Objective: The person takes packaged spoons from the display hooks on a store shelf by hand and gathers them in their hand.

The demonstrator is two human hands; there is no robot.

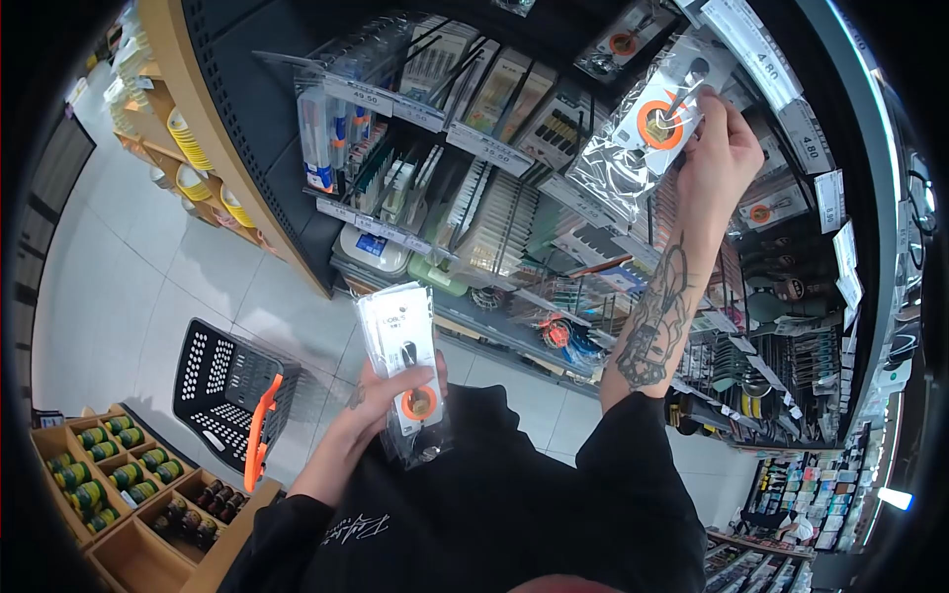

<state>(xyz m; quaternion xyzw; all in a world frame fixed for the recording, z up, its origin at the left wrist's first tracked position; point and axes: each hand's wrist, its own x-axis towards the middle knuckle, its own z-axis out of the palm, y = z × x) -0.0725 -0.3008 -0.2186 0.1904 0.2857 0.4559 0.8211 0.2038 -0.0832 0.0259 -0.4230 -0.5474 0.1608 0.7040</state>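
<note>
My left hand grips a stack of white-carded packets in clear plastic, low in front of my body. The thumb lies across the top card, just above its orange ring. My right hand is raised to the upper shelf, its fingers closed on the edge of a clear plastic packet. That packet holds a white card with an orange ring and a dark utensil-like shape. Another orange-ringed packet hangs just behind it. Whether the held packet is still on a hook is hidden.
Price labels run along the shelf edge by my right hand. Packaged goods hang on hooks ahead. A black shopping basket with an orange handle stands on the tiled floor. Wooden bins of jars are at lower left.
</note>
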